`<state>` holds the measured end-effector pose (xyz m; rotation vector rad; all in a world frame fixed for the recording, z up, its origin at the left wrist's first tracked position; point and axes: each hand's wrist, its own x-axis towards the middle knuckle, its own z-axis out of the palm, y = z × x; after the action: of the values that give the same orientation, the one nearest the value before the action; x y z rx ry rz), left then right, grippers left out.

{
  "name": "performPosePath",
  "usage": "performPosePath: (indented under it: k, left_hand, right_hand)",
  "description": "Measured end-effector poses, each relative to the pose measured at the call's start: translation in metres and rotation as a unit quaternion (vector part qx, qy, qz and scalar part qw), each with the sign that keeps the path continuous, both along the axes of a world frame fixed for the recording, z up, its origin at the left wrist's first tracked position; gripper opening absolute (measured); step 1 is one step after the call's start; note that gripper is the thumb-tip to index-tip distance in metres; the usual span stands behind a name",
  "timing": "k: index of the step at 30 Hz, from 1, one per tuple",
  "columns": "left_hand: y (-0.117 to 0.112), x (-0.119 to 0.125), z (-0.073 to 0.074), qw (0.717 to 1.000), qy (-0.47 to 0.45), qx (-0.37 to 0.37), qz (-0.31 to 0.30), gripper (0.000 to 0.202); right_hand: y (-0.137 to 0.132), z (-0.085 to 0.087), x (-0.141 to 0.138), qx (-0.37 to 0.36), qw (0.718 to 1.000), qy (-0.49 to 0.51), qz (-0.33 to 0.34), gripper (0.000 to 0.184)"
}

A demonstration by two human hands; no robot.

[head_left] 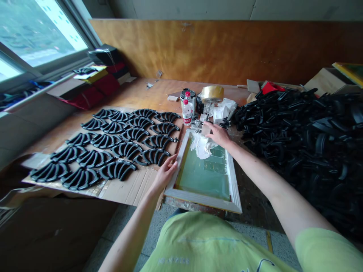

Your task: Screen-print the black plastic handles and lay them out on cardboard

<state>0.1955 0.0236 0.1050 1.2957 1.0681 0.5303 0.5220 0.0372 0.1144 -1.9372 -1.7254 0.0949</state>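
A screen printing frame (235, 189) with pale sides and green mesh lies in front of me on the table's front part. White ink (202, 147) is smeared thickly over the far end of its mesh. My right hand (219, 135) is at that far end, its fingers closed on a small beige squeegee (206, 130). My left hand (166, 172) grips the frame's left side, fingertips at its edge. Just left of that hand, curved black ribbed parts (124, 149) lie in rows on a cardboard sheet (138, 185).
Beyond the frame stand plastic bottles (186, 113), a roll of tape (212, 93) and crumpled white material (227, 105). A large heap of black parts (306, 139) covers the right side. Boxes (104, 81) sit by the window; a wooden board (198, 53) rises behind the table.
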Motion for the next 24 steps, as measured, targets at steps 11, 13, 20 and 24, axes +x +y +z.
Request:
performPosePath:
  k: [11,13,20,24]
  left_hand:
    - [0.047,0.073,0.087,0.968,-0.203,0.13,0.065,0.055]
    - [0.043,0.078,0.073,0.963,-0.22,0.118,0.098,0.053]
    - [-0.038,0.075,-0.024,0.987,-0.043,-0.142,-0.06,0.059]
    - [-0.043,0.038,-0.047,0.996,0.038,-0.075,-0.022,0.056]
  right_hand:
    - [-0.085,-0.065,0.034,-0.002,0.982,0.1,-0.161,0.01]
    - [-0.089,-0.083,0.01,-0.028,0.995,0.068,-0.073,0.017]
    - [-0.106,-0.061,-0.078,-0.014,0.998,-0.052,0.041,0.017]
    - [-0.137,-0.063,-0.1,0.023,0.989,0.037,0.144,0.024]
